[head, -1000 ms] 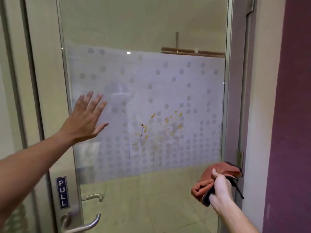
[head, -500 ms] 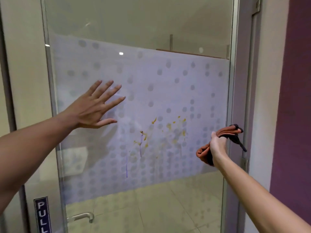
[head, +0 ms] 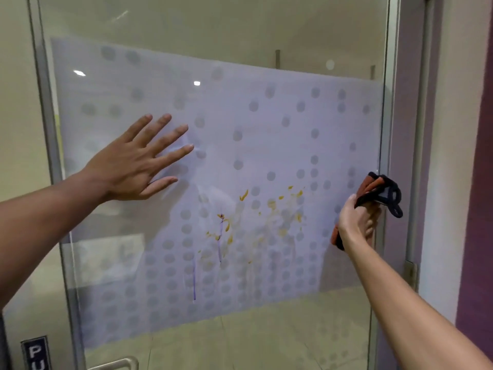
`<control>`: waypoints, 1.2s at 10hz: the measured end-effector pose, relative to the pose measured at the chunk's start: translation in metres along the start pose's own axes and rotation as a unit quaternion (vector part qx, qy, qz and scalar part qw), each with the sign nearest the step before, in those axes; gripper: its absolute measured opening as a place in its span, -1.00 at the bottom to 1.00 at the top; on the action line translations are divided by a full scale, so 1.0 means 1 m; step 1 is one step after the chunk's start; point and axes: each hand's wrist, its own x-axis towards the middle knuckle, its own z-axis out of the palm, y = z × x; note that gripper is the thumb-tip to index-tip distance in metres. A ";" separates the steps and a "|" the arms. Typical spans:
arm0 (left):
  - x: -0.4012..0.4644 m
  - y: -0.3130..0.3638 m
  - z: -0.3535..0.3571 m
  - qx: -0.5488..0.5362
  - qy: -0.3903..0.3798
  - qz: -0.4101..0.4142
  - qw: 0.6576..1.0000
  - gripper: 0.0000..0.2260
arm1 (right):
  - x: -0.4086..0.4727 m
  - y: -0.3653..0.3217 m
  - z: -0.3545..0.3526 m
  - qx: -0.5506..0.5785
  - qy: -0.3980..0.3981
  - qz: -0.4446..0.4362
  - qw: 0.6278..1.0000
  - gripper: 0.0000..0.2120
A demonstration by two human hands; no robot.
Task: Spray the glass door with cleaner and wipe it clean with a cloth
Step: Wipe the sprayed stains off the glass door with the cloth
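Cloth (head: 373, 188) bunched in right hand (head: 352, 222).

The glass door (head: 266, 156) lies bare between the left hand (head: 133, 166) and right hand (head: 354, 222) (stains only). The frame (head: 392, 129) bounds it right; the handle (head: 120, 363) juts low left.

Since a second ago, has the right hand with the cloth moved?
Yes. The right hand, gripping the orange cloth, has risen from below the yellow stains to level with them, beside the door's right edge.
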 end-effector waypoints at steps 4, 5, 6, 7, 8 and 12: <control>-0.001 -0.001 0.002 0.014 -0.002 0.005 1.000 -0.42 | -0.115 -0.034 0.060 -0.050 -0.058 -0.279 0.957 -0.25; -0.002 -0.002 0.003 0.022 -0.009 0.009 1.000 -0.44 | -0.178 -0.042 0.074 -0.050 -0.120 -0.451 0.883 -0.15; -0.003 -0.002 0.004 0.019 -0.011 0.009 1.000 -0.45 | -0.207 -0.035 0.081 -0.117 -0.128 -0.569 0.804 -0.15; -0.002 -0.001 0.004 0.020 -0.008 0.008 1.000 -0.45 | -0.224 -0.014 0.085 -0.150 -0.160 -0.666 0.713 -0.14; -0.002 -0.001 0.003 0.018 -0.005 0.007 1.000 -0.46 | -0.223 0.000 0.083 -0.185 -0.180 -0.735 0.627 -0.17; -0.002 0.001 -0.001 0.010 -0.018 -0.004 1.000 -0.46 | -0.163 0.057 0.062 -0.254 -0.328 -0.880 0.232 -0.32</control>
